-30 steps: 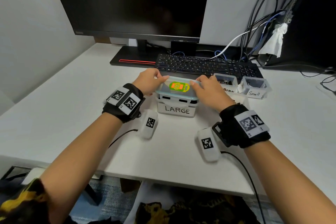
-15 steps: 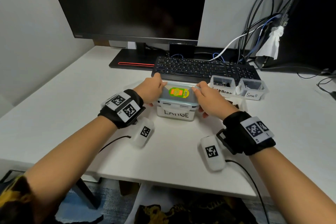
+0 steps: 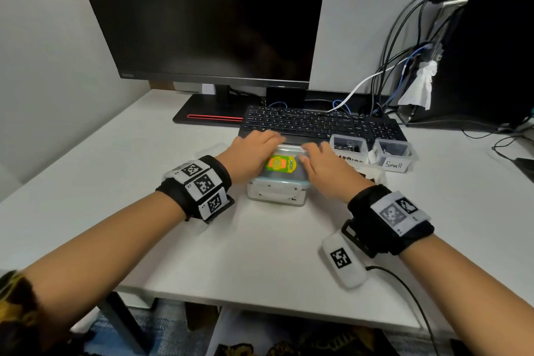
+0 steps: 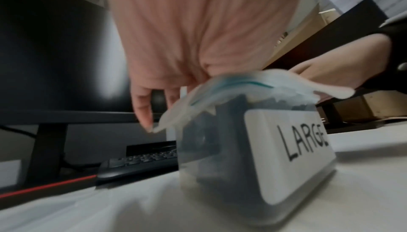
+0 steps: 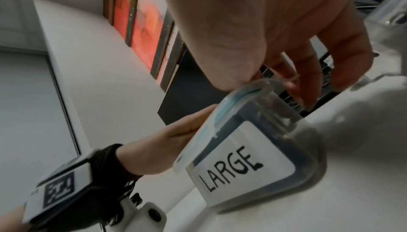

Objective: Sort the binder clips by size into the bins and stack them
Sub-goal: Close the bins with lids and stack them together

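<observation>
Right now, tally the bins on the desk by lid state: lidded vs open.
Lidded bins: 1, the LARGE bin, lid under both hands.
Open bins: 2, the Small bin and the bin beside it, label partly hidden.
Total: 3

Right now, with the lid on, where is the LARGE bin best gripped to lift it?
Probably by its two short side walls below the lid, one hand from each side: the LARGE bin is a straight-walled box, and the left hand and right hand already flank it.
</observation>
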A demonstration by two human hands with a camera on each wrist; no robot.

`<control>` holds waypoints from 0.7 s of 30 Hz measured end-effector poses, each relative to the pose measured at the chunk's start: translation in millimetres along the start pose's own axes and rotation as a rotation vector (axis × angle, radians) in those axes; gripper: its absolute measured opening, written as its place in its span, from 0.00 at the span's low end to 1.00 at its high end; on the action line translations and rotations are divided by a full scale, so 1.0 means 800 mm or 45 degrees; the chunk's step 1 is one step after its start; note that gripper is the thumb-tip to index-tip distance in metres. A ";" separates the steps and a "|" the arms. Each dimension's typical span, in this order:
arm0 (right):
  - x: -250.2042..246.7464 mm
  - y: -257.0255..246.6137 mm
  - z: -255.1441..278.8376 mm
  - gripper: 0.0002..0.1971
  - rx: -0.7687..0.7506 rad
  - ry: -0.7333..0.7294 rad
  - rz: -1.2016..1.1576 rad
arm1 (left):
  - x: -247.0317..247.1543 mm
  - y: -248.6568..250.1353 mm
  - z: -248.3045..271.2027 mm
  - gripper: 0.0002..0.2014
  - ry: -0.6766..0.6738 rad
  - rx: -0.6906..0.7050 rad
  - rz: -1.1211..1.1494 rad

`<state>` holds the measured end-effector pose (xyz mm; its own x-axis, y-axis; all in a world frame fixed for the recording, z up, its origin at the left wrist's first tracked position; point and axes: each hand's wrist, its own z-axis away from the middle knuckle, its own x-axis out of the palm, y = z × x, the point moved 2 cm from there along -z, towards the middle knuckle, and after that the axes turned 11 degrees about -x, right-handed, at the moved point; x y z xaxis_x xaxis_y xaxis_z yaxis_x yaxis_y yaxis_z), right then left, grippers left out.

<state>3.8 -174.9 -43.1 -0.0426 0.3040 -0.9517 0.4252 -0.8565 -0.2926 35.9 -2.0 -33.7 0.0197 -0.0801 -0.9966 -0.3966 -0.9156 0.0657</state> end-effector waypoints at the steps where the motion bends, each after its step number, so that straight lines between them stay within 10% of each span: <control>1: -0.001 -0.001 -0.001 0.22 -0.027 0.022 0.060 | -0.001 0.000 -0.001 0.25 -0.029 0.061 0.089; 12: -0.012 0.002 -0.007 0.28 -0.218 -0.099 -0.021 | -0.007 -0.024 0.003 0.58 -0.464 0.021 0.376; 18: -0.033 0.005 -0.003 0.70 -0.212 -0.325 -0.020 | -0.018 -0.015 0.000 0.54 -0.351 -0.004 0.247; 21: -0.032 -0.001 -0.017 0.57 -0.198 -0.263 0.148 | -0.020 -0.011 0.000 0.48 -0.320 -0.018 0.230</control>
<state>17.0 -176.4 -17.3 -0.1622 0.1024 -0.9814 0.5706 -0.8017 -0.1780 38.7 7.2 -18.1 -0.2786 -0.1439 -0.9496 -0.3601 -0.9010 0.2421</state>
